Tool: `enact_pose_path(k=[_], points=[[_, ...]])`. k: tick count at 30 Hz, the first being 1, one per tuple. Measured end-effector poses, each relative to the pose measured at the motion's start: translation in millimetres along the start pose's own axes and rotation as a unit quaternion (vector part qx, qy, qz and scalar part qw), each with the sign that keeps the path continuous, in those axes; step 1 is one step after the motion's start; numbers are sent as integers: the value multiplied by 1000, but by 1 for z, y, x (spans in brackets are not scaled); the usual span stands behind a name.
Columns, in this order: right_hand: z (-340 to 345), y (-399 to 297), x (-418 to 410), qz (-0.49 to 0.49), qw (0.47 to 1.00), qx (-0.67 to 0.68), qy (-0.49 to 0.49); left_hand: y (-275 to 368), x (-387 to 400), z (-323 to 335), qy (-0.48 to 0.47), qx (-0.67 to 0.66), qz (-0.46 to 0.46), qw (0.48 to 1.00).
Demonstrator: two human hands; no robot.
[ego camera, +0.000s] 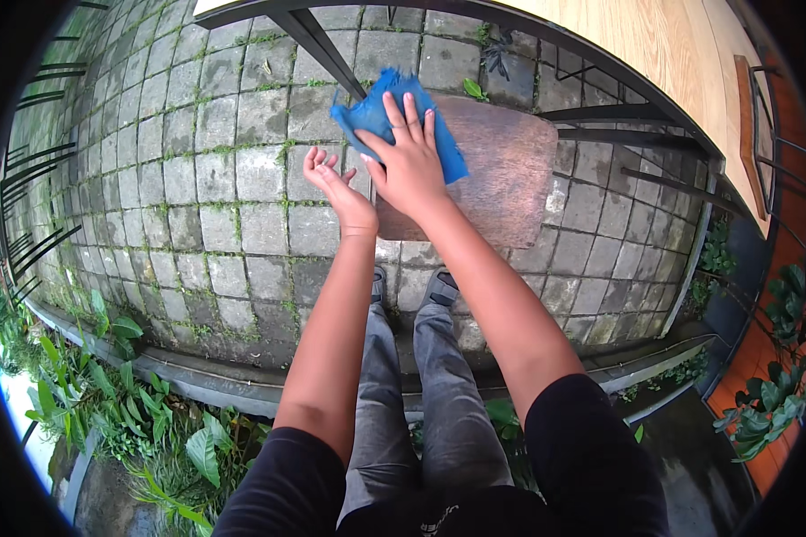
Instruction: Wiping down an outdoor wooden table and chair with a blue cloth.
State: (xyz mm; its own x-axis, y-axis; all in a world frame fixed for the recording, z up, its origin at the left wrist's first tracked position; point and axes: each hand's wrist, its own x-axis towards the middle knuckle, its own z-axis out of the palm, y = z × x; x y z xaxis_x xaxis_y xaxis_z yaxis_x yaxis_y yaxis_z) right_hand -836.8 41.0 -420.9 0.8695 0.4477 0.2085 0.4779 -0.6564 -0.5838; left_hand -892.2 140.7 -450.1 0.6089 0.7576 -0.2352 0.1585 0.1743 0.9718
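Observation:
A blue cloth (451,156) with a frayed edge lies over the left part of a worn wooden board (504,181), which has rounded corners. My right hand (410,158) rests flat on the cloth, its fingers spread and pointing away from me. Just left of the board, my left hand (339,191) is raised with its palm turned up and fingers loosely curled, holding nothing. What supports the board is hidden beneath it. Part of the cloth hangs past the board's left edge.
A wooden table top (624,40) on a black metal frame stands at the upper right. Its slanting black leg (326,57) comes down close behind the cloth. Stone paving (262,171) surrounds the board. A low concrete curb (208,386) and plants (127,403) lie at the lower left.

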Motion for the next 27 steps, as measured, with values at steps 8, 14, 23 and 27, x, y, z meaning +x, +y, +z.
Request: enact_pose_path(k=[8,14,23,27], points=[[-36,3,-155,-158,963,-30,-218,31,-16,-26,-17,184,170,968],[-91,57,-196,-124,963,-101,-216,-1,-1,-11,-210,222,32,952],[-188,104,-289,341,892,276,110,13,-39,24,-176,413,98,888],[-177,92,-232,545,727,362,208,20,-40,24,-138,466,102,868]])
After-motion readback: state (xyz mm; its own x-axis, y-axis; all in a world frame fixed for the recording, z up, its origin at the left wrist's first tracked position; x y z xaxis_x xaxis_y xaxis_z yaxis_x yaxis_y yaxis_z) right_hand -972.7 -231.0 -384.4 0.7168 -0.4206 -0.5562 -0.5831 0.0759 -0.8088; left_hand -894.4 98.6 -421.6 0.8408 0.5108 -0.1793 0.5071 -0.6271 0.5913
